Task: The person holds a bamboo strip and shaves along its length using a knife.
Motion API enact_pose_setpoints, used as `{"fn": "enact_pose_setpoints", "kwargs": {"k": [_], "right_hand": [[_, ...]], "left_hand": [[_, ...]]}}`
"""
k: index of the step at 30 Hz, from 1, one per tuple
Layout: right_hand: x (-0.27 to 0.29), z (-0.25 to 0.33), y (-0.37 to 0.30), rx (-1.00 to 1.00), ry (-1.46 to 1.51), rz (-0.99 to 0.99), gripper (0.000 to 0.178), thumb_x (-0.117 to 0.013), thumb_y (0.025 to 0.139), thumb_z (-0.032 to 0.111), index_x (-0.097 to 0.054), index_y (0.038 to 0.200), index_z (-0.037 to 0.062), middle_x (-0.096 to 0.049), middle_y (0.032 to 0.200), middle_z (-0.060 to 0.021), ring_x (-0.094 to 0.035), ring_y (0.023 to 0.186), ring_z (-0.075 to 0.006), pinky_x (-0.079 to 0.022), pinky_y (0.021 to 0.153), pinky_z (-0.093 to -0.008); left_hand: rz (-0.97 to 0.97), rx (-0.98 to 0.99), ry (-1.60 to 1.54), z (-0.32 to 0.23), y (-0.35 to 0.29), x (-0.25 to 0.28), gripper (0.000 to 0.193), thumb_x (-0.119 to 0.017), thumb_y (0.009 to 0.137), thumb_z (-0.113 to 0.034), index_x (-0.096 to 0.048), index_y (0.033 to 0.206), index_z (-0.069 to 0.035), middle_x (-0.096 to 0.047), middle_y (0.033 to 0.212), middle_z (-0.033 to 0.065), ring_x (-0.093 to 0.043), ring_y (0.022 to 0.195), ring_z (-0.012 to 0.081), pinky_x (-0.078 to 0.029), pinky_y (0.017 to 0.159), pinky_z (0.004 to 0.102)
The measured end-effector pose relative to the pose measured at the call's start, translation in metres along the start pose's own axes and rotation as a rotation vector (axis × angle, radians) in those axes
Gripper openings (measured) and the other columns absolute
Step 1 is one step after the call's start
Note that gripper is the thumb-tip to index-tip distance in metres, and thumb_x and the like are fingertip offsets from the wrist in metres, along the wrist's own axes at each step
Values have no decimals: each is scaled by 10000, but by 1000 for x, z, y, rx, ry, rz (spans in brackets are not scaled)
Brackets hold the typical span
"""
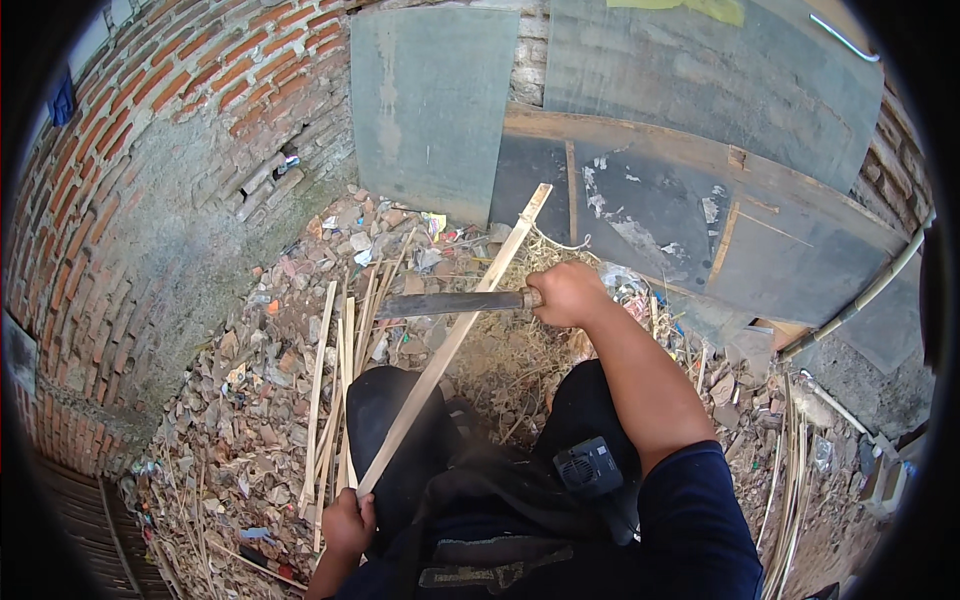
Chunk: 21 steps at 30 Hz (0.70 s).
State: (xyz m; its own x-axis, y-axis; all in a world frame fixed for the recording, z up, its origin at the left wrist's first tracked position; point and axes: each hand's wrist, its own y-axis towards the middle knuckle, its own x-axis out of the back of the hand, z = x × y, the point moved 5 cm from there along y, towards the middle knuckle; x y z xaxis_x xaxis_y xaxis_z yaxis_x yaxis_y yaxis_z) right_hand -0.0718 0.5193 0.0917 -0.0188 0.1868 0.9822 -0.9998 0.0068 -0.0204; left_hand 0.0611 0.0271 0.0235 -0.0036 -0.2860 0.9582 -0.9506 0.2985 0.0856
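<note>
My left hand (347, 520) is closed around the near end of a long, pale bamboo strip (445, 350). The strip slants up and away to the right, past my left knee, and its far end is in the air or over the rubble; I cannot tell which. In my right hand (568, 295) is the handle of a machete (450, 303). Its dark blade points left and crosses the strip about midway; whether they touch is unclear. Several more split bamboo strips (318, 395) lie to the left of my left leg.
Stone and brick rubble (265, 400) covers the ground, with shavings (500, 370) between my knees. A brick wall (150, 190) rises at left, grey panels (430, 110) at the back. More thin strips (788, 490) lie at right. A small black device (590, 467) rests on my lap.
</note>
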Motion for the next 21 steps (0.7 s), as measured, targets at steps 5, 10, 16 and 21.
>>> {"fn": "enact_pose_setpoints", "kwargs": {"k": [5, 10, 16, 21], "right_hand": [[-16, -81, 2, -430, 261, -252, 324, -656, 758, 273, -744, 1038, 136, -735, 979, -183, -699, 933, -388, -551, 873, -486], [-54, -91, 6, -427, 555, -126, 341, -667, 775, 253, -720, 1065, 81, -727, 928, -176, -707, 900, -314, -549, 832, -446], [-27, -55, 3, -253, 407, -69, 333, -691, 742, 256, -716, 1025, 82, -725, 913, -170, -706, 909, -320, -552, 812, -465], [-15, -6, 3, -17, 117, 10, 330, -696, 718, 271, -730, 1021, 147, -725, 930, -175, -697, 924, -358, -552, 851, -477]], "left_hand": [[5, -24, 7, 3, 4, -2, 332, -631, 945, -310, -524, 800, -32, -585, 624, 229, -599, 571, 453, -455, 516, 548], [21, -38, 3, 1, 5, -1, 343, -626, 946, -314, -521, 786, -30, -581, 623, 236, -599, 574, 459, -456, 516, 545], [8, -14, -67, -1, 4, -3, 345, -619, 950, -301, -512, 776, -23, -571, 626, 247, -589, 577, 474, -451, 523, 548], [10, 23, -75, -4, 1, 0, 334, -615, 952, -284, -510, 778, -19, -566, 623, 249, -586, 576, 477, -451, 527, 552]]}}
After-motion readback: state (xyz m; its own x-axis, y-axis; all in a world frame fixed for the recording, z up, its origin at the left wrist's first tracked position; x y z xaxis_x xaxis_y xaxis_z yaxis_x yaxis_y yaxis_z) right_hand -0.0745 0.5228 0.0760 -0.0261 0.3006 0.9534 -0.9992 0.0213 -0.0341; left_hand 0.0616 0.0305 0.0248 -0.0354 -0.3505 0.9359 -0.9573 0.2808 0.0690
